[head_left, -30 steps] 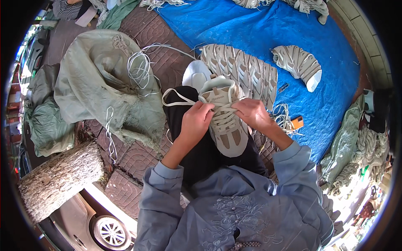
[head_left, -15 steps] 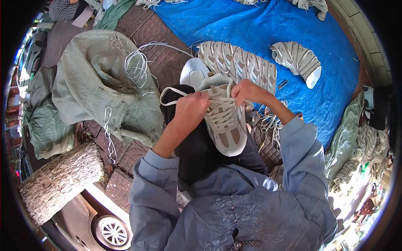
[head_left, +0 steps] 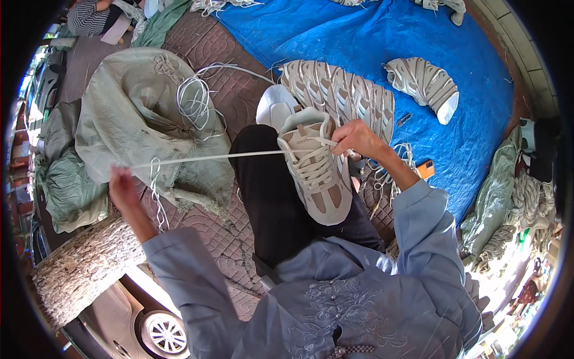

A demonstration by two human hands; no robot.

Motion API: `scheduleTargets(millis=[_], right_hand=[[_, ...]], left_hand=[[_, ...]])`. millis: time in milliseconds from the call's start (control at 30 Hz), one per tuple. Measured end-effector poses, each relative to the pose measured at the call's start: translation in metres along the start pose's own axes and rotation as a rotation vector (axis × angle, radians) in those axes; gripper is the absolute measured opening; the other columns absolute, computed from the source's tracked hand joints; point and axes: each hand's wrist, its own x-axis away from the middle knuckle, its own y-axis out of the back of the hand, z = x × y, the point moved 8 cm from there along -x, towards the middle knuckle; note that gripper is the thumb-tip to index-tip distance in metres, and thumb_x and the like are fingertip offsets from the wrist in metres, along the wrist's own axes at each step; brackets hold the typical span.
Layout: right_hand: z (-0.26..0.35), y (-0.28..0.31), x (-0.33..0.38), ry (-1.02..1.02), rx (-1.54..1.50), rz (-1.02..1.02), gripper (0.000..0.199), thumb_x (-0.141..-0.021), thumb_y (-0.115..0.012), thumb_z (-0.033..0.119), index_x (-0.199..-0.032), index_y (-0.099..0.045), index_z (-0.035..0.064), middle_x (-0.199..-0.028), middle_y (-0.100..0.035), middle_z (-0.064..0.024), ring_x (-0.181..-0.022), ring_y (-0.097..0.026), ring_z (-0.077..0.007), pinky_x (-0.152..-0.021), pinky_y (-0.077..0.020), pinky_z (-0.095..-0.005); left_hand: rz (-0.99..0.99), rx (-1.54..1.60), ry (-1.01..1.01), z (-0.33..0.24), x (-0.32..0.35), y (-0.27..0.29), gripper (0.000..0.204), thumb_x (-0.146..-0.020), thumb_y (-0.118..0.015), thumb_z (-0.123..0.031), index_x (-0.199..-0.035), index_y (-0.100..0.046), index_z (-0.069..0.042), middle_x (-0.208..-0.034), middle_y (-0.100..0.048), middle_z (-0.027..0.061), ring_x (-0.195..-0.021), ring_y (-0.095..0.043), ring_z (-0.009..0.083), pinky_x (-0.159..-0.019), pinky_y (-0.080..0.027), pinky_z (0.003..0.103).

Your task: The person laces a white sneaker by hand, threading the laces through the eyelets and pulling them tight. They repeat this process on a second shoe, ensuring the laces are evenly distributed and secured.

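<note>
A beige and white sneaker rests on my lap, toe toward me, with pale laces crossing its tongue. My left hand, slightly blurred, is far out to the left. It grips one end of a white shoelace, which runs taut from the shoe's upper eyelets. Beside the shoe's collar, my right hand is closed, thumb and finger pinching the lace on that side. Its fingertips lie close to the upper eyelets.
A row of similar shoes and a separate stack lie on a blue tarp. Left is a grey-green sack with loose white cord over it. A rough log and an orange object lie nearby.
My left hand has swung far left from the shoe, drawing the lace loop out into a straight, tight line. My right hand stays beside the collar.
</note>
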Motion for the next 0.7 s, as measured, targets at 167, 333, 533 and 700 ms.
scheduleTargets(millis=[167,333,533,700], right_hand=[[-0.032,0.046,0.008,0.031,-0.693,-0.256,0.006,-0.069,-0.054,0.004,-0.068,-0.057,-0.0014,-0.054,-0.052,-0.0056,-0.048,-0.050,-0.0119,-0.048,-0.0391,-0.0255],[-0.059,0.251,0.100,0.436,-1.114,-0.577,0.014,-0.090,-0.042,0.016,-0.083,-0.051,0.0086,-0.047,-0.029,0.0084,-0.039,-0.026,-0.0032,-0.042,-0.0255,-0.0198],[-0.118,0.336,0.195,0.140,-0.798,-0.874,0.019,-0.087,-0.050,0.017,-0.096,-0.055,0.0009,-0.046,-0.034,0.0048,-0.039,-0.032,-0.0047,-0.042,-0.0276,-0.0206],[-0.098,0.321,0.145,0.300,-1.040,-0.898,0.016,-0.085,-0.053,0.014,-0.093,-0.055,-0.0004,-0.063,-0.048,-0.0015,-0.055,-0.044,-0.0104,-0.054,-0.0382,-0.0234]], left_hand=[[-0.249,-0.230,0.084,-0.010,0.006,0.074,0.044,-0.077,-0.054,0.000,-0.119,-0.043,0.003,-0.083,-0.056,0.0065,-0.061,-0.048,0.0103,-0.056,-0.042,0.022],[-0.619,-0.355,0.025,0.051,0.035,0.007,0.030,-0.079,-0.054,-0.002,-0.109,-0.054,0.001,-0.072,-0.056,0.0022,-0.052,-0.045,0.0080,-0.048,-0.039,0.020],[-0.688,-0.583,-0.059,0.047,0.044,0.040,0.027,-0.079,-0.052,-0.002,-0.106,-0.056,0.001,-0.071,-0.057,0.0064,-0.051,-0.046,0.0085,-0.042,-0.037,0.018],[-0.132,0.125,-0.095,0.028,0.000,0.032,0.023,-0.080,-0.054,-0.001,-0.100,-0.049,0.009,-0.085,-0.057,0.0139,-0.077,-0.057,0.0224,-0.075,-0.050,0.030]])
